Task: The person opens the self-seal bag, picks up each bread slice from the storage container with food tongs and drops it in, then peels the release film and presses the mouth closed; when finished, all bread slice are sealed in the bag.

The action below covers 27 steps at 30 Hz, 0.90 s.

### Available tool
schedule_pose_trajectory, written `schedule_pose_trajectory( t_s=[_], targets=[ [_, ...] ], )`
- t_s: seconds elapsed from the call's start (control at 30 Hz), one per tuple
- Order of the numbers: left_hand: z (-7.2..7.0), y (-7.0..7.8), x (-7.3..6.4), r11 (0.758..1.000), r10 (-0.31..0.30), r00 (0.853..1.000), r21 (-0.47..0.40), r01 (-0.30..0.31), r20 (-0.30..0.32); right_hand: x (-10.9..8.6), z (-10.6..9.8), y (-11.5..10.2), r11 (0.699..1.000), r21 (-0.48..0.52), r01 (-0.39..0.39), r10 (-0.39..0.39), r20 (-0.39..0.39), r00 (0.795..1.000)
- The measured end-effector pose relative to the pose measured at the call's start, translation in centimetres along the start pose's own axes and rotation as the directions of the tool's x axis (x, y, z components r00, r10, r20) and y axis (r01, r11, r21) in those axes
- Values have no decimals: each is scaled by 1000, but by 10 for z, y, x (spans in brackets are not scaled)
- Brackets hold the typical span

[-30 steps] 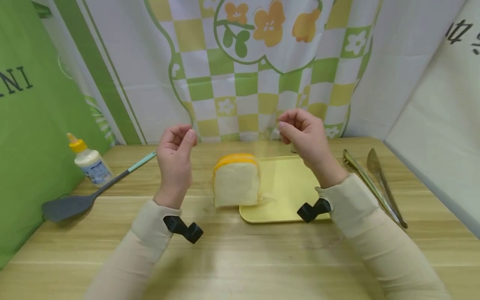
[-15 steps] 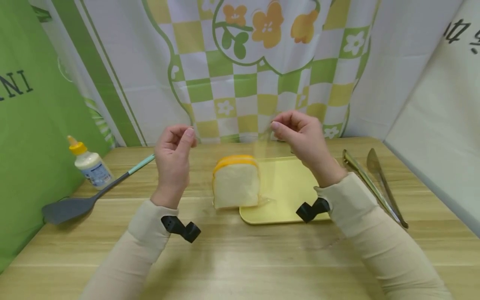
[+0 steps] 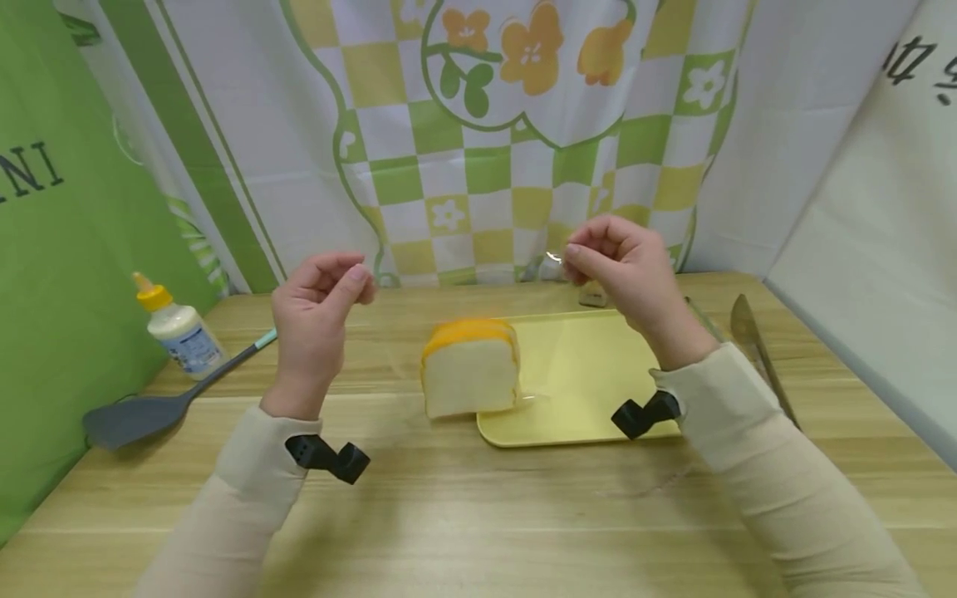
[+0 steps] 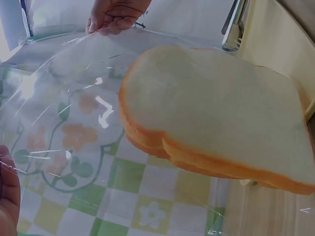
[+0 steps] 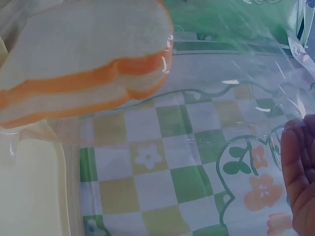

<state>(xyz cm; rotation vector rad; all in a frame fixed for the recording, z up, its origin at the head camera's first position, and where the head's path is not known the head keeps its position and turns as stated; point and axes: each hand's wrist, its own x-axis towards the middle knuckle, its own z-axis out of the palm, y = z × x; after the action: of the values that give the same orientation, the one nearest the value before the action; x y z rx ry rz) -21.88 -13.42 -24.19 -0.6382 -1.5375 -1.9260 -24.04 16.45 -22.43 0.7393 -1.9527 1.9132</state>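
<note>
In the head view my left hand (image 3: 314, 320) and right hand (image 3: 624, 270) are raised apart above the table. Each pinches an edge of a clear plastic bag (image 4: 59, 123), stretched between them with its mouth wide. Two slices of sandwich bread (image 3: 471, 378), white with orange-brown crusts, stand together at the bag's lower part, overlapping the left end of the yellow tray (image 3: 591, 374). The right wrist view shows their layered crust (image 5: 118, 73) through the film. The bag is barely visible from the head, apart from glints near the right fingertips.
A squeeze bottle (image 3: 187, 332) with a yellow cap and a grey slotless-looking turner (image 3: 142, 417) lie to the left. To the right is a metal utensil (image 3: 755, 340); the tongs beside it are mostly behind my right forearm. A patterned curtain (image 3: 441, 183) hangs at the back.
My hands have spread apart, the left one going left and the right one going right. The bread has tilted, showing more of its top crust.
</note>
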Motion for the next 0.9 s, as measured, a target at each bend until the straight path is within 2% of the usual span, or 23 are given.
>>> schedule_pose_trajectory(
  t_s=[0.1,0.23,0.37,0.5,0.63,0.77,0.9],
  targets=[
    [-1,4,0,1000,-16,999,9,16,37,-2,-3,3,999,27,30,-30,5,1000],
    [-5,8,-1,1000,-12,993,-13,14,119,-3,-6,6,996,72,56,-57,16,998],
    [-11,11,-1,996,4,978,-83,13,208,-4,-9,7,988,131,75,-81,37,996],
    [-17,14,-2,996,24,960,-90,2,280,-6,-12,11,973,208,105,-120,63,991],
    [-21,16,-4,997,70,939,-61,-53,335,-5,-14,16,948,274,164,-197,96,976],
    [-25,17,-4,994,106,918,-64,-88,383,-3,-15,19,915,345,210,-272,142,952],
    [-29,18,-3,996,89,906,-57,-72,413,-2,-16,23,894,393,217,-303,172,937]
  ],
)
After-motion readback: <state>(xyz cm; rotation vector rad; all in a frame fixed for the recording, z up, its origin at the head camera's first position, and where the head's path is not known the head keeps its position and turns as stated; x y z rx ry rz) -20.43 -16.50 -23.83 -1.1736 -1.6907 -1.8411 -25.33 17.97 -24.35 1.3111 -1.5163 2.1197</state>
